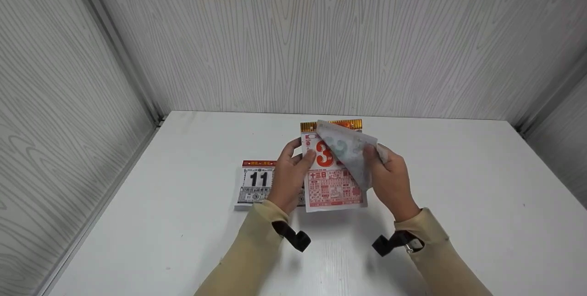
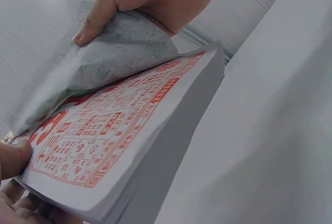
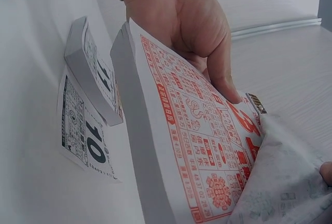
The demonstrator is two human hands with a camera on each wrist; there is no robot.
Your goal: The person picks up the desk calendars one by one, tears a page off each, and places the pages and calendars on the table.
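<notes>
A thick tear-off calendar, its page printed in red with a large 3 and a gold band along the top, is held up above the table. My left hand grips its left edge, thumb on the front page and fingers behind. My right hand pinches a thin top sheet between thumb and fingers. That sheet is peeled up diagonally, its pale back showing, with its upper end still against the gold band. In the left wrist view the block's thick page edges show below the red print.
A second calendar block with a black 11 and a red top band lies on the white table, partly behind my left hand. Beside it, in the right wrist view, lies a loose page with a black 10. Wood-grain panels stand behind.
</notes>
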